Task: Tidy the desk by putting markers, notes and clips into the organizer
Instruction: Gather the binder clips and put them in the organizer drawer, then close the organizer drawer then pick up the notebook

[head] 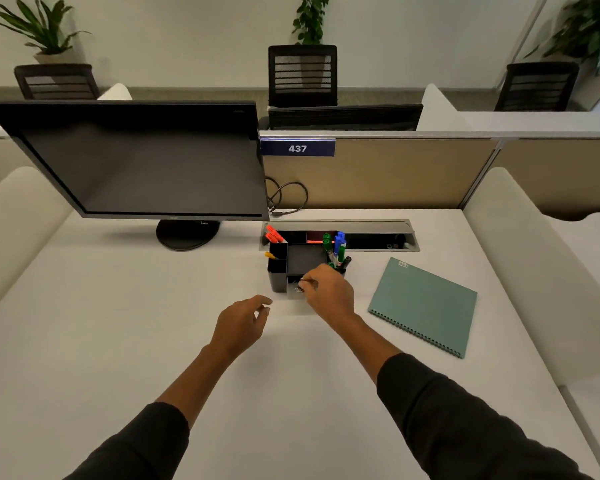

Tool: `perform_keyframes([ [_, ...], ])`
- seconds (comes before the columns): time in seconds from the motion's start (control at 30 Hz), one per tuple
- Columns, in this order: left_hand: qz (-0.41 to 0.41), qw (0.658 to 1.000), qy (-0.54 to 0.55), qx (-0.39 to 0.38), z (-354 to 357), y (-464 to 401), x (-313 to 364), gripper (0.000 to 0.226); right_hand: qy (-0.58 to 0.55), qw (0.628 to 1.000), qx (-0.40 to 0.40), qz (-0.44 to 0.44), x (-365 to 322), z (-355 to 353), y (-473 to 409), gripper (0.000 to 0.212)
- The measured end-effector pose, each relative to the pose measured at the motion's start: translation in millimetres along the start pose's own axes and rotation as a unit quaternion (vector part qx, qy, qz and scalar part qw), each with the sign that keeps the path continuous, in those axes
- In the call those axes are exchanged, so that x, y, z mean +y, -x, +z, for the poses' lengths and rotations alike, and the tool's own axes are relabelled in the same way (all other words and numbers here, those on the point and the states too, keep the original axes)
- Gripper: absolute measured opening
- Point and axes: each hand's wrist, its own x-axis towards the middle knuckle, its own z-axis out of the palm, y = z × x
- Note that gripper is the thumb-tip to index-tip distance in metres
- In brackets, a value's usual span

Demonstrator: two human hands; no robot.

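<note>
Pinching a small metal clip [305,280] between thumb and forefinger, the right hand [328,292] hovers over the organizer's [279,271] open front drawer [295,293]; remaining fingers curled; further clips lie in the drawer directly under the fingertips; left hand [241,323] hangs above the counter [153,323] just left of the drawer, fingers loosely curled, whether it holds anything cannot be told; green and blue markers [336,245] stand in the organizer's right compartment, red ones [274,234] at rear left; teal notebook [425,304] lies well to the right.
</note>
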Motion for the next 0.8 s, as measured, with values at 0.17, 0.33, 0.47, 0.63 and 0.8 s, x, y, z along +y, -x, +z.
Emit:
perform_keyframes([
  [0.17,-0.005,1.0,0.001,0.007,1,1,-1,0.019,0.037,0.999,-0.014,0.037,-3,5,-10,0.021],
  [0.33,0.001,1.0,0.008,0.016,4,-6,4,0.019,0.071,0.992,-0.07,0.076,-3,10,-18,0.028],
  [0.47,0.067,0.996,0.002,0.056,9,-19,11,0.019,0.09,0.987,-0.085,0.101,2,12,-21,0.03],
  [0.63,0.089,0.992,-0.047,0.078,12,-37,24,0.032,0.073,0.996,-0.017,0.043,12,10,-15,0.023],
  [0.8,0.07,0.994,-0.084,0.03,10,-52,34,0.067,0.115,0.991,-0.067,0.001,23,4,-8,0.069],
])
